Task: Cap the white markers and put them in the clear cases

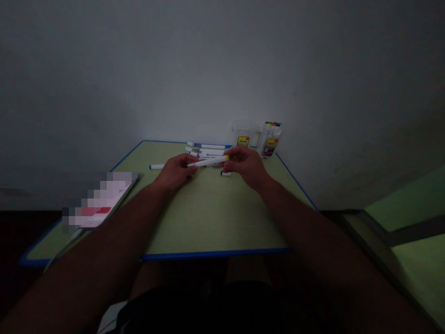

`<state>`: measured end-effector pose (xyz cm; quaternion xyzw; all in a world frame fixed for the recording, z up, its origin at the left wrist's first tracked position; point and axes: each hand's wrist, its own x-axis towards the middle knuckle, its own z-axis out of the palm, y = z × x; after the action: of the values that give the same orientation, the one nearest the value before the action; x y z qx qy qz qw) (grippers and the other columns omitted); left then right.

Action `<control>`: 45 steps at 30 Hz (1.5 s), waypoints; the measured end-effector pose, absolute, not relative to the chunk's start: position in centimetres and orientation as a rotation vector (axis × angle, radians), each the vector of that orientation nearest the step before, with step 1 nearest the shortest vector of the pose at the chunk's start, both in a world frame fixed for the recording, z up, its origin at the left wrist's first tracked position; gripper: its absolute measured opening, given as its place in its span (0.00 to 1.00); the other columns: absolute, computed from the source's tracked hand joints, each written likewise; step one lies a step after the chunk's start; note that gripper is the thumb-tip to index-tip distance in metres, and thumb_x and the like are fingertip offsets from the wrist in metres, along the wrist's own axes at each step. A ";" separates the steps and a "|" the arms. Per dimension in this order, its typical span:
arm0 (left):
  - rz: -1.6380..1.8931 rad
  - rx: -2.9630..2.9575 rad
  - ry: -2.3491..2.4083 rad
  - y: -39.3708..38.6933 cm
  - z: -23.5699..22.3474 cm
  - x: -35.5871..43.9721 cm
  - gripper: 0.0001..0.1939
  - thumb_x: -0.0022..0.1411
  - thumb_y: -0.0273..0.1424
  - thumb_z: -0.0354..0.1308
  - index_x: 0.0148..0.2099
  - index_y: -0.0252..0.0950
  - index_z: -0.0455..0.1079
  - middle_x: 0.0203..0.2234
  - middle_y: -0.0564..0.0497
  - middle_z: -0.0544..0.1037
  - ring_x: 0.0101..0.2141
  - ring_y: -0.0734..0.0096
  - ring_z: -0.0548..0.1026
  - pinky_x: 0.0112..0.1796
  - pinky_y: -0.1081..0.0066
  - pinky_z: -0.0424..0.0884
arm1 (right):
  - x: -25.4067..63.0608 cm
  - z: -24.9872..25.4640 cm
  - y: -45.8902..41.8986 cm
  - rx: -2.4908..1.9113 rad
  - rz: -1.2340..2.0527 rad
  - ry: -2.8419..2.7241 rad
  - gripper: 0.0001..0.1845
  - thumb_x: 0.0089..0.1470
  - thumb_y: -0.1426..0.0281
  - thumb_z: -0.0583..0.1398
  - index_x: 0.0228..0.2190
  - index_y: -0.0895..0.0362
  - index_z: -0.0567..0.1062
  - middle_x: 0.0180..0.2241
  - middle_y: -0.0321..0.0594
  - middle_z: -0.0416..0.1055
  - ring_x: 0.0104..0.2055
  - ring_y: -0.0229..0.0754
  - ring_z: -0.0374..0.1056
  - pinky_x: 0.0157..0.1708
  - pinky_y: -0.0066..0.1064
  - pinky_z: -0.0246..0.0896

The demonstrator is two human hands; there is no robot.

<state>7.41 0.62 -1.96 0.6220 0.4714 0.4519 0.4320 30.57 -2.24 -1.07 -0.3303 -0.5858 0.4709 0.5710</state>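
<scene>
White marker (pixel 210 162): held over green table (pixel 208 213).
Left hand (pixel 175 171): my fingers pinch it.
Right hand (pixel 246 164): my fingers grip its yellow end (pixel 227 158).

Room: dim, probably in a home
Wall (pixel 194 69): plain, grey
Table (pixel 215 218): small, blue-edged, carrying markers (pixel 212 146) and clear marker cases (pixel 272 143)

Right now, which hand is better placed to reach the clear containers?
Likely the right hand: it is nearer the clear containers; the left hand is farther, though both hold the white marker.
</scene>
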 end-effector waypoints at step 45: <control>1.243 1.616 1.070 0.5 -1.8 7.6 0.17 0.43 0.32 0.73 0.38 0.34 0.80 0.21 0.52 0.77 0.21 0.73 0.70 0.26 0.70 0.67 | 31.9 -1.8 -1.5 -1.297 0.408 -1.668 0.11 0.47 0.69 0.67 0.36 0.55 0.85 0.27 0.36 0.78 0.28 0.38 0.70 0.32 0.31 0.64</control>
<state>7.61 0.45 -1.81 0.6410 0.4244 0.4932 0.4072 31.86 -1.47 -1.76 -0.5304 -0.6821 0.1669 0.4749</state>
